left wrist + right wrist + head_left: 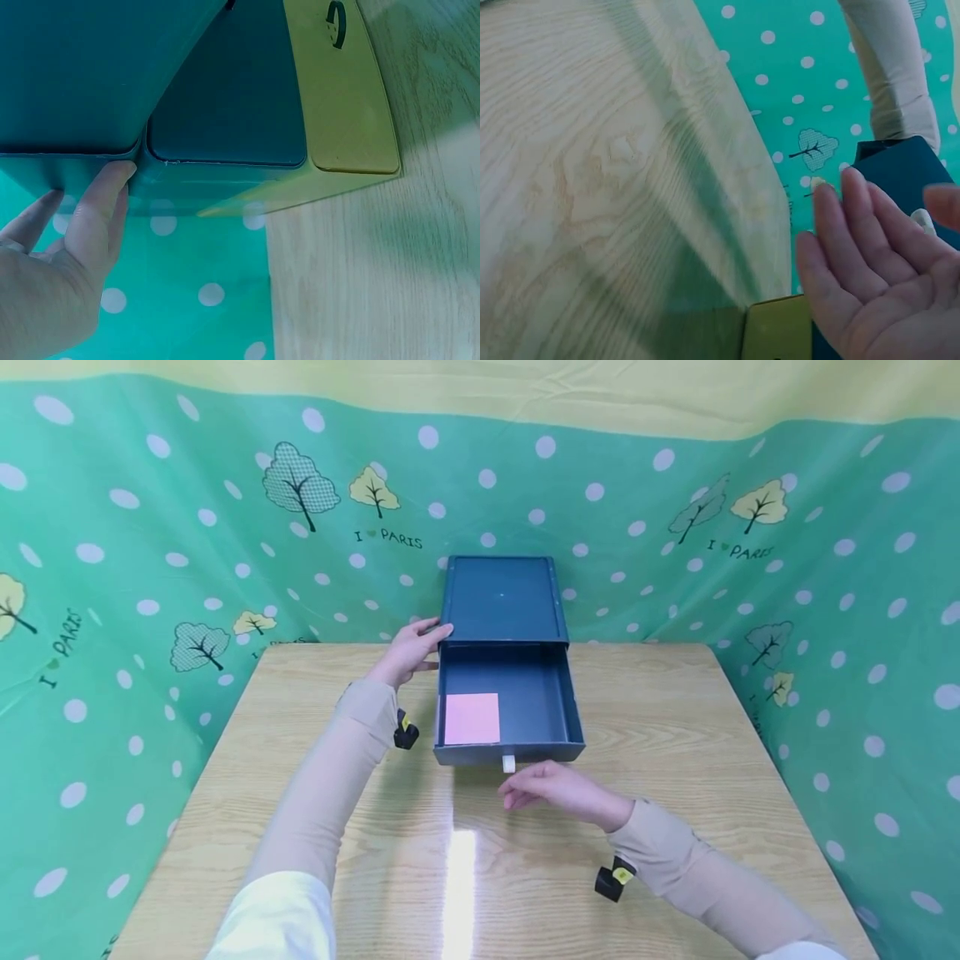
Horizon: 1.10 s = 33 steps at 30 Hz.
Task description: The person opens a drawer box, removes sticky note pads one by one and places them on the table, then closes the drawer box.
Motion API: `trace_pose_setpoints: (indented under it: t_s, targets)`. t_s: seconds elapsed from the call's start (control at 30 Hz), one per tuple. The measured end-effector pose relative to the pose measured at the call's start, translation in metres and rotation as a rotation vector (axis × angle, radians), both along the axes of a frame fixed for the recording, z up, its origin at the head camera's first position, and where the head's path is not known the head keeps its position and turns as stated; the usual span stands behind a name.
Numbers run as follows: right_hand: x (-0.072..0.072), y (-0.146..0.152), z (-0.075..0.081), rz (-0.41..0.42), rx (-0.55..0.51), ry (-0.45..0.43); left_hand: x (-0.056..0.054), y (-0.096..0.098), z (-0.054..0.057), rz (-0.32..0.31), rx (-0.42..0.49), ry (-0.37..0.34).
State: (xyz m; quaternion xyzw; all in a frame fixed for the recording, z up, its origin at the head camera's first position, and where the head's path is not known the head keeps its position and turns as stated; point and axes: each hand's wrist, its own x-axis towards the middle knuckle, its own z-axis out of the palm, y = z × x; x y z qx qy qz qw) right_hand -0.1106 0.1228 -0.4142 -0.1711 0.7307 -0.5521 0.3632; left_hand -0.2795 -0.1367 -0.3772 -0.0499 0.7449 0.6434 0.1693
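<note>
A dark blue drawer cabinet [501, 600] stands at the back of the table, its top drawer [468, 756] pulled well out. Inside that drawer, at the front left, lies a pink square [472, 718] that looks like a sticky-note pad. My left hand [411, 652] rests against the cabinet's left side, thumb near its top front corner and fingers fairly straight. Just below the drawer's small white handle [509, 764] is my right hand [555, 787]. Its fingers extend loosely in the right wrist view, and nothing is held; the handle shows behind them.
In the left wrist view a second blue drawer [225, 97] and a yellow drawer [349, 97] with a dark handle [337, 24] are closed beneath the top one. A green dotted curtain [615, 527] hangs behind the wooden table [645, 710] and along its sides.
</note>
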Motion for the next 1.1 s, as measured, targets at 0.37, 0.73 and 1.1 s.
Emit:
trace_pose_setpoints:
  t_s: [0.37, 0.73, 1.1]
  targets:
    - [-0.001, 0.007, 0.029, 0.324, 0.151, 0.22, 0.001, 0.0, -0.001, -0.003, 0.015, -0.009]
    - [-0.021, 0.017, 0.078, 0.322, 0.017, 0.274, 0.019, 0.004, 0.026, -0.035, 0.016, -0.018]
    - [-0.056, 0.008, 0.119, 0.077, 0.059, 0.318, 0.002, 0.0, 0.003, -0.009, 0.031, -0.021]
